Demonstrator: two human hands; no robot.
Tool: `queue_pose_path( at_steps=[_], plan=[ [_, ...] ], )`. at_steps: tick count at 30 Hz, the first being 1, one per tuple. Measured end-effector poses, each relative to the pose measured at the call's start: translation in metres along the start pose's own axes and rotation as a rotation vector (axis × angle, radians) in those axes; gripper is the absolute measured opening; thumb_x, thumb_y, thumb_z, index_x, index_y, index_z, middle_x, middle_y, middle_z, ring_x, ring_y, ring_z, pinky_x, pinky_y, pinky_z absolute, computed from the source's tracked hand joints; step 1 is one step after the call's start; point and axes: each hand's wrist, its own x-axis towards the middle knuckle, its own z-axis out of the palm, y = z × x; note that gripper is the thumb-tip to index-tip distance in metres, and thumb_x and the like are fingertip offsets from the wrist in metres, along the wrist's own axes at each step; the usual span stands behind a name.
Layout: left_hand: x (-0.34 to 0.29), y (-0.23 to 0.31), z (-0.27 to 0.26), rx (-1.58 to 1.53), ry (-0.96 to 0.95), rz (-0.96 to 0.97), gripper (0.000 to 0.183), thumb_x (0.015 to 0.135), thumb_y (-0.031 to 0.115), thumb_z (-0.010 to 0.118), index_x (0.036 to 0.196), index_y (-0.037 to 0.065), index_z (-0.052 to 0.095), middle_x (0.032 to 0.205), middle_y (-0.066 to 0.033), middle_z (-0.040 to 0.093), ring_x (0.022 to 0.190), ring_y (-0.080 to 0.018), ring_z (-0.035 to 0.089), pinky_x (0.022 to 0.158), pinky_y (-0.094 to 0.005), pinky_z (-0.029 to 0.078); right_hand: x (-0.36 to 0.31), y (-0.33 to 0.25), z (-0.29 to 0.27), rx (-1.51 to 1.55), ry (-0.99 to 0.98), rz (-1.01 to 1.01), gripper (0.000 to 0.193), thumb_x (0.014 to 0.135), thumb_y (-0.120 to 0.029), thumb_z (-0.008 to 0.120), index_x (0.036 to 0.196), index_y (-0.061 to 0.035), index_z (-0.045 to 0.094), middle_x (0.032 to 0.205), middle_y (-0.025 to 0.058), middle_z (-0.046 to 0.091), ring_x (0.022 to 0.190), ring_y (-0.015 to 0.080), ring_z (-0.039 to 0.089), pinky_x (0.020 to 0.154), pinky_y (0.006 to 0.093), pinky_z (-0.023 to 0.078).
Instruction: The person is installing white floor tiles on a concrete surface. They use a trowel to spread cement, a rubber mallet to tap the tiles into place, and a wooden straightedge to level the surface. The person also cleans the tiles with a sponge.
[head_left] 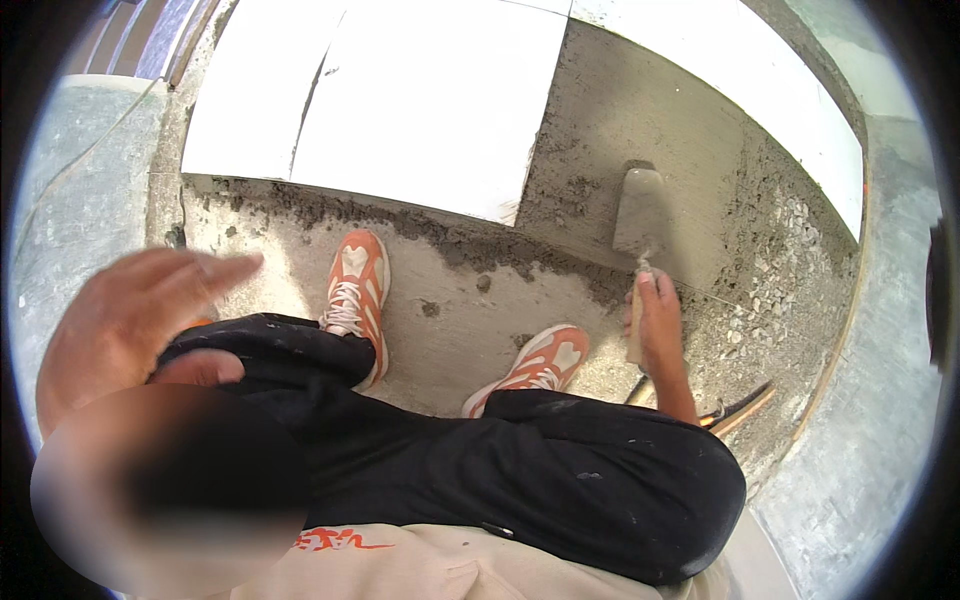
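**Trowel on the mortar bed, left hand free**

My left hand was up near the cam, open w/ fingers spread, holding nothing, just above my left knee. Below it, black trousers and two orange sneakers stood on the rough screed. Ahead lay white tiles, already set. Further right, my right hand was closed round the wooden handle of the trowel, blade flat on the grey mortar bed beside the tile edge. Loose gravel sat right of that.
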Motion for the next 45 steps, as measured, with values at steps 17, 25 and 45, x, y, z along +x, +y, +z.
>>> queue_pose_path(
  at_steps=[17, 25, 45],
  plan=[
    [0.018, -0.007, 0.002, -0.2, -0.051, 0.035, 0.077, 0.08, 0.011, 0.084, 0.151, 0.0, 0.054, 0.114, -0.0225, 0.075, 0.105, -0.0378, 0.074, 0.092, -0.0506, 0.057, 0.012, 0.005, 0.034, -0.069, 0.017, -0.085, 0.039, 0.112, -0.038, 0.055, 0.128, -0.0019, 0.057, 0.08, 0.004, 0.059, 0.061, 0.0127, 0.06, 0.054, 0.0307, 0.05],
    [0.019, -0.001, -0.005, -0.205, -0.09, -0.017, 0.077, 0.08, 0.013, 0.085, 0.15, 0.001, 0.055, 0.111, -0.02, 0.075, 0.102, -0.0366, 0.074, 0.091, -0.0496, 0.057, 0.0, -0.013, 0.03, -0.467, -0.141, -0.146, 0.042, 0.111, -0.04, 0.056, 0.132, -0.0042, 0.059, 0.084, 0.0111, 0.064, 0.069, 0.0205, 0.066, 0.063, 0.0408, 0.053],
    [0.01, -0.013, 0.006, -0.289, -0.084, -0.052, 0.079, 0.076, 0.015, 0.087, 0.147, -0.001, 0.057, 0.122, -0.0235, 0.073, 0.109, -0.0409, 0.073, 0.094, -0.0488, 0.056, 0.153, -0.107, -0.038, -1.425, -0.058, -0.8, 0.044, 0.107, -0.046, 0.059, 0.133, -0.0122, 0.071, 0.13, 0.0178, 0.071, 0.105, 0.0394, 0.074, 0.09, 0.0499, 0.061]
  ],
)
